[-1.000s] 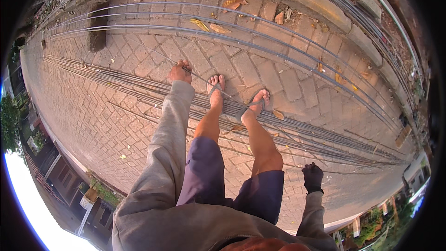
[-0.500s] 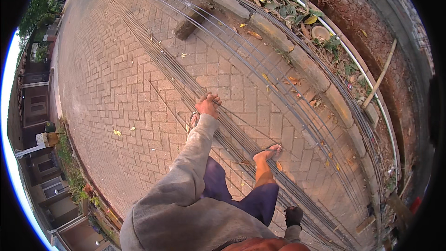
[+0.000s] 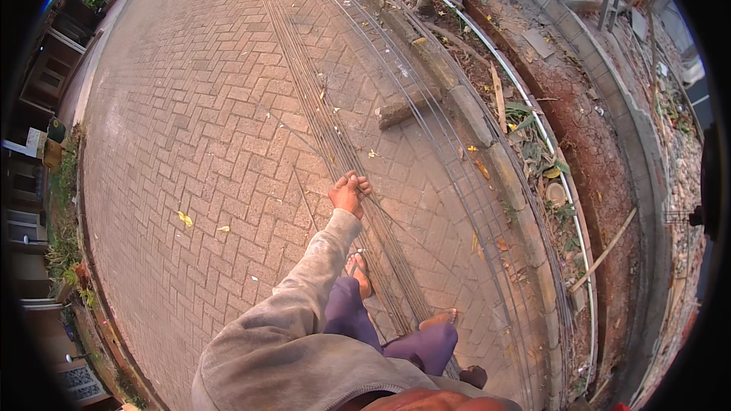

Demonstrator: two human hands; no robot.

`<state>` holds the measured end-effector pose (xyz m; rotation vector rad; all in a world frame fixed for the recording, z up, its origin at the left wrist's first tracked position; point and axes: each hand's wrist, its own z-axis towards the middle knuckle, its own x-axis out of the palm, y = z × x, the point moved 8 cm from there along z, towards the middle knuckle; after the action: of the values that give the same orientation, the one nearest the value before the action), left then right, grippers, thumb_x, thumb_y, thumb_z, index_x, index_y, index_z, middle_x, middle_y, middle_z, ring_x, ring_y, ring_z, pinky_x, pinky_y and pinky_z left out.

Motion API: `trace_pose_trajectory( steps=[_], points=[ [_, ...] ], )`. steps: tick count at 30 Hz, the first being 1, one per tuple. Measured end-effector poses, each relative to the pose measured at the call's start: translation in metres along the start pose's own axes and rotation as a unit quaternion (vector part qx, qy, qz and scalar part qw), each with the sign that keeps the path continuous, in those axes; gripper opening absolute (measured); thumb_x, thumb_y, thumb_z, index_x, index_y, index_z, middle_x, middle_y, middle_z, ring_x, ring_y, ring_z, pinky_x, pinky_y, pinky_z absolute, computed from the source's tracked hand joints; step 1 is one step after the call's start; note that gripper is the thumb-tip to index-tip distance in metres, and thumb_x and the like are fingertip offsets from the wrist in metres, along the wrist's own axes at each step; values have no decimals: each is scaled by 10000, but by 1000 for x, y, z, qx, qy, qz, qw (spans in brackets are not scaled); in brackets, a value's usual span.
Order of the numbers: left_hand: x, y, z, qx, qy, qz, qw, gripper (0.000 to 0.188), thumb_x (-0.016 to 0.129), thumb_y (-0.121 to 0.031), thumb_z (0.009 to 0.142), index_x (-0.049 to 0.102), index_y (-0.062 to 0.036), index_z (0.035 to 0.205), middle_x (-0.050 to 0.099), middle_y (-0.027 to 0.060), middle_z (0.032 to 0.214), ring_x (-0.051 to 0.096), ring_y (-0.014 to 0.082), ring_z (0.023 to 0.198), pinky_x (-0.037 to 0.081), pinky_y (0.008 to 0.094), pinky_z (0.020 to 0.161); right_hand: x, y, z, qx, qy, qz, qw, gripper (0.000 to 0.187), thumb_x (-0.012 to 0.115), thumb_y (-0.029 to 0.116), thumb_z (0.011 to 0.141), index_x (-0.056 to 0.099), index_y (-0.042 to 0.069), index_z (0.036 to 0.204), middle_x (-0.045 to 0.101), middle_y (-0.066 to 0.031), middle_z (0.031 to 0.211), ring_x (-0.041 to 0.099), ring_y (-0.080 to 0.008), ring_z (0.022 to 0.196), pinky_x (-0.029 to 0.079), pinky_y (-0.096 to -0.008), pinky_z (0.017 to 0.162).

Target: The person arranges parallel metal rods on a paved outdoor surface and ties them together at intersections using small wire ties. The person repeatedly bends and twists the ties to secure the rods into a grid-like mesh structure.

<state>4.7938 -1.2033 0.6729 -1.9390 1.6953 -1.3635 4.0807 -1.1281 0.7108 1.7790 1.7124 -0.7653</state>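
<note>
The left hand point(image 3: 349, 192) reaches down, fingers curled around a thin steel rod point(image 3: 381, 217) by the long rod bundle point(image 3: 327, 129) on the brick paving point(image 3: 190, 144). The right hand point(image 3: 477, 375) hangs beside the bundle's near end; its grip I cannot tell.

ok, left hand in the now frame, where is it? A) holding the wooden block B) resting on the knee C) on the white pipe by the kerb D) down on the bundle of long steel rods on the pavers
D: the left hand is stretched down with its fingers curled at the steel rods lying along the brick paving.
</note>
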Motion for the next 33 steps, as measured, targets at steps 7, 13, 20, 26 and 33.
trace_pose_trajectory(
  steps=[7,13,20,26,33],
  points=[
    [37,-38,72,-31,-32,68,997,295,562,-56,998,497,67,1259,648,129,901,654,222,732,586,350,641,-41,202,31,-39,-168,182,968,161,648,140,789,642,-5,859,673,-163,789,654,-364,753,512,-446,715],
    [86,32,125,-96,-14,114,989,253,558,-55,1001,540,64,1224,649,146,900,640,221,719,575,356,617,-117,401,109,-164,-282,228,917,223,591,197,945,609,-11,1023,605,-280,1193,525,-447,1219,417,-517,983],
    [130,97,185,-175,-21,174,969,207,566,-97,1001,574,26,1167,664,132,911,635,213,717,541,337,560,-133,603,274,-221,-256,308,889,203,609,186,955,560,21,1063,642,-253,1116,594,-456,1094,449,-512,904],
    [154,142,224,-291,49,216,931,185,551,-108,1013,572,9,1155,649,116,986,668,244,865,578,399,688,-106,645,365,-138,-116,415,892,305,598,221,949,518,-11,1129,679,-235,970,666,-445,887,515,-495,717],
    [153,185,383,-365,325,459,742,389,742,-182,906,612,18,1212,706,110,992,695,204,852,598,305,699,-73,600,461,-98,-200,430,875,189,529,115,1000,514,15,1159,674,-158,797,700,-295,761,516,-388,652]
  ],
)
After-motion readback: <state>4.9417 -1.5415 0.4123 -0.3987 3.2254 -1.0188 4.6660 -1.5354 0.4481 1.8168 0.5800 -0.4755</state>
